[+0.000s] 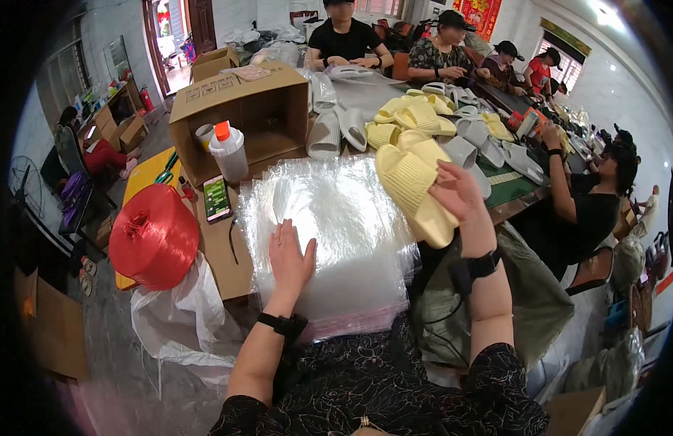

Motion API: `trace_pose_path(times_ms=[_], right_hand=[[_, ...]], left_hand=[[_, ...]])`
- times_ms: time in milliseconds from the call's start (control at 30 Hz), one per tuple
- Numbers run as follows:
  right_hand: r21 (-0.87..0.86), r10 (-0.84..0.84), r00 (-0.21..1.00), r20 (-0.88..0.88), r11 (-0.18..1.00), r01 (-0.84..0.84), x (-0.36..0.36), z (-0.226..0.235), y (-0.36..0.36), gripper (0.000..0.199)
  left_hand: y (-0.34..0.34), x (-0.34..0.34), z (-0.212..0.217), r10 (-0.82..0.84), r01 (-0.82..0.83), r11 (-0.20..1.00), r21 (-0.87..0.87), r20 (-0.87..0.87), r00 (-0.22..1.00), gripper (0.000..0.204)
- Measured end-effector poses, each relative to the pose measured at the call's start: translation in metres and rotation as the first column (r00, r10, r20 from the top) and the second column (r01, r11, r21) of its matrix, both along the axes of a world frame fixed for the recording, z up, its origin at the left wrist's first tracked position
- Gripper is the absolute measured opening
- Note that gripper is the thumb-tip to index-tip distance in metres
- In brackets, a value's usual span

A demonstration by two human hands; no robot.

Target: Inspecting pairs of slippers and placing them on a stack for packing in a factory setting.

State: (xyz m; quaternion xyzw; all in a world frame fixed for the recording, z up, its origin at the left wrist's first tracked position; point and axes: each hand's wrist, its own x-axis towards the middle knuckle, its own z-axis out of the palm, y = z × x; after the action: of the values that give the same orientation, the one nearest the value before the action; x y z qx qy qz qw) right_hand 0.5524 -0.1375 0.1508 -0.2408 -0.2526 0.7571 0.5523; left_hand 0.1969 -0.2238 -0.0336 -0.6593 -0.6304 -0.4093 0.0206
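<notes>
A stack of clear plastic bags (336, 280) lies in front of me on the table. On its left part rests my left hand (290, 256), flat with the fingers stretched out and holding nothing. My right hand (460, 190) grips a pair of yellow slippers (409, 178) at the stack's right edge. The thumb and fingers close round the slippers' side. Beyond them are piled more yellow slippers (416, 115), with grey slippers (460, 152) beside and behind the held pair.
Left of the bags are a phone (216, 198), a white bottle with an orange cap (229, 154), a red twine roll (154, 236) and green-handled scissors (167, 168). An open cardboard box (238, 109) stands behind. Several people sit along the table at the back and right.
</notes>
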Motion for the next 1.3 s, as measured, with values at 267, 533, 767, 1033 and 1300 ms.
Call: trace_pose_path(times_ms=[267,533,767,1033,1300], right_hand=[[0.096,0.178,0.832,0.525,0.959,-0.266,-0.12,-0.057,-0.011,0.038],[0.406,-0.578,-0.292,0.762,0.777,-0.481,-0.163,-0.12,0.01,0.058],[0.564,-0.649,-0.196,0.735,0.746,-0.353,-0.16,-0.134,0.028,0.038],[0.685,-0.705,0.008,0.709,0.692,0.227,-0.074,-0.133,-0.049,0.033],[0.616,-0.711,0.409,0.573,0.702,0.357,-0.011,-0.141,-0.141,0.035]], left_hand=[[-0.001,0.0,0.002,0.001,-0.001,1.0,0.017,-0.037,0.999,0.068],[0.002,-0.002,-0.003,0.027,-0.029,0.998,-0.047,-0.056,0.998,0.07],[0.001,-0.008,0.008,-0.095,0.085,0.976,-0.2,-0.043,0.994,0.08],[-0.007,-0.023,0.032,-0.271,0.134,0.881,-0.454,-0.25,0.929,0.086],[0.04,-0.011,0.055,-0.225,0.077,0.914,-0.397,-0.342,0.912,0.078]])
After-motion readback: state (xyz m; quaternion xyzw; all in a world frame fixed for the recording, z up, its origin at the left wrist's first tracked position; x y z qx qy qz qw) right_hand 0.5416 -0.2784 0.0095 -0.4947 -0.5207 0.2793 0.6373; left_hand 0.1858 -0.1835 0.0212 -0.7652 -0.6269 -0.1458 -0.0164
